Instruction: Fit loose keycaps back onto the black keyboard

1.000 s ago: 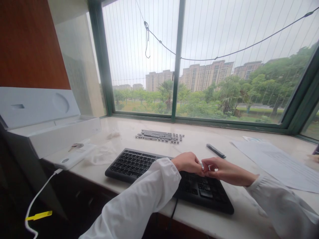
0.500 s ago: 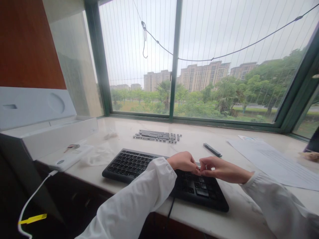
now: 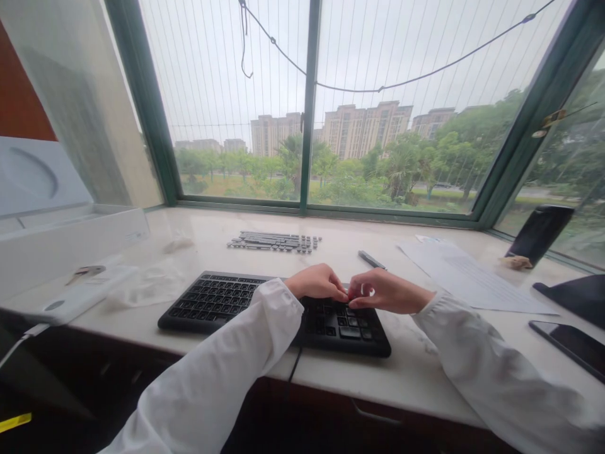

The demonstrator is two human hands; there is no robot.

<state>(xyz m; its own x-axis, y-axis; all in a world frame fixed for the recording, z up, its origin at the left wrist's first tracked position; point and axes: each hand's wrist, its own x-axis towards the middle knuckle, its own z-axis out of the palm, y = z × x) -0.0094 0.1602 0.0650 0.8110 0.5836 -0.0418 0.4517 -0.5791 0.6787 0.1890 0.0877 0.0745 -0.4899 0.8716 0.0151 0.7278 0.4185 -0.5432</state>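
Note:
A black keyboard [image 3: 222, 302] lies on the marble sill in front of me. My left hand [image 3: 316, 284] and my right hand [image 3: 382, 291] meet fingertip to fingertip just above the keyboard's right part. Both are closed in a pinch on something tiny that I cannot make out. White sleeves cover both arms. Farther back, several loose dark keycaps [image 3: 274, 241] lie in rows on the sill, and a dark pen-like tool [image 3: 372, 259] rests to their right.
An open white box [image 3: 70, 236] and a white device with a cable [image 3: 70, 301] sit at the left. Paper sheets [image 3: 467, 277] lie at the right, with a propped phone [image 3: 539, 234], a dark tablet [image 3: 574, 295] and a flat phone [image 3: 570, 340] beyond. Window glass stands behind.
The view has swung right and slightly down, bringing the phones at the right into view. My hands stay pinched together over the keyboard's right part.

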